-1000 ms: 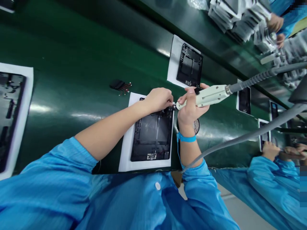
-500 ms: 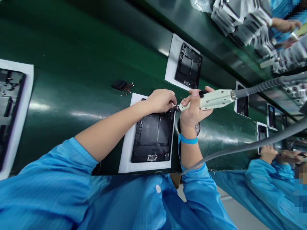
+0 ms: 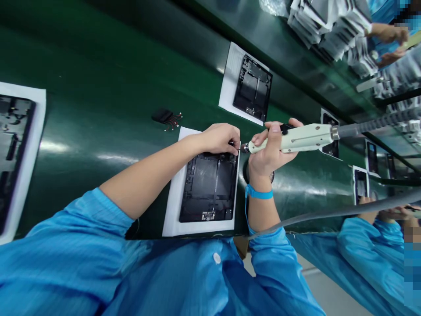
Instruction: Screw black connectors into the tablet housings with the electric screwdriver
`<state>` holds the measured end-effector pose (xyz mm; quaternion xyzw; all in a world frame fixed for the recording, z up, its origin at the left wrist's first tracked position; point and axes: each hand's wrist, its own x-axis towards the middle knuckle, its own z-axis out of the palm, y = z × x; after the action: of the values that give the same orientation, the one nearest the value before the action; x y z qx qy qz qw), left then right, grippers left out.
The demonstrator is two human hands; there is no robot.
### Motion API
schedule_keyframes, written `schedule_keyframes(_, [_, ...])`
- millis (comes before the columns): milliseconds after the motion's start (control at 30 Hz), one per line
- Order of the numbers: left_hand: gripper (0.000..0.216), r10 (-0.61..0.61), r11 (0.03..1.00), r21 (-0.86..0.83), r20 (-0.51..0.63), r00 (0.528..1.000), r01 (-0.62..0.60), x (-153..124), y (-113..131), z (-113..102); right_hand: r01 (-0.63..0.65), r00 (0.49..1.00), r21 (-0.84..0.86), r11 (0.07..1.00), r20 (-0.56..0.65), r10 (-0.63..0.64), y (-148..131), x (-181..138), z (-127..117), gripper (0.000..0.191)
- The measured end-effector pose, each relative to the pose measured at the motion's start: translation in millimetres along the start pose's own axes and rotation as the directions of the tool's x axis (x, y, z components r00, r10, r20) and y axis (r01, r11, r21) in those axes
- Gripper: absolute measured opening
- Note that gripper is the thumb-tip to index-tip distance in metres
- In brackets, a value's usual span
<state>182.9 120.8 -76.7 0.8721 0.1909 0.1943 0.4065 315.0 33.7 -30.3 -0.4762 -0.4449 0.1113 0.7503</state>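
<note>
A black tablet frame (image 3: 208,186) lies on a white foam sheet (image 3: 173,206) on the green conveyor belt (image 3: 98,109) just in front of me. My left hand (image 3: 219,138) rests on the frame's far edge with its fingers curled and pinched near the tool tip; what they pinch is too small to see. My right hand (image 3: 268,153) is wrapped round a pale electric screwdriver (image 3: 296,138), and the tip points left at the frame's far right corner. A grey cable (image 3: 329,213) runs from the tool past my wrist, which wears a blue strap (image 3: 258,192).
A small black connector with red wires (image 3: 166,117) lies loose on the belt. Further frames on white sheets sit at the far left (image 3: 15,145), beyond my hands (image 3: 251,87) and along the right. A co-worker's sleeve (image 3: 371,245) is at right. Stacked trays (image 3: 325,26) stand across the belt.
The screwdriver body has shifted slightly right and levelled out. The frame beyond my hands has drifted left along the belt. My left hand stays pinched at the tool tip.
</note>
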Motion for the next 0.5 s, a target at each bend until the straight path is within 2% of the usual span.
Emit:
schedule_keyframes(167, [0.006,-0.005,1.000,-0.024,0.014,1.000,0.006,0.4,0.0,-0.8,-0.013,1.000,0.032,0.999,-0.002,0.013,-2.6,-1.9,2.8,0.033])
schedule_keyframes(500, [0.009,-0.007,1.000,0.002,0.009,1.000,0.007,0.0,-0.7,-0.3,-0.050,0.999,-0.042,0.998,-0.004,0.050,-7.4,-7.5,7.0,0.037])
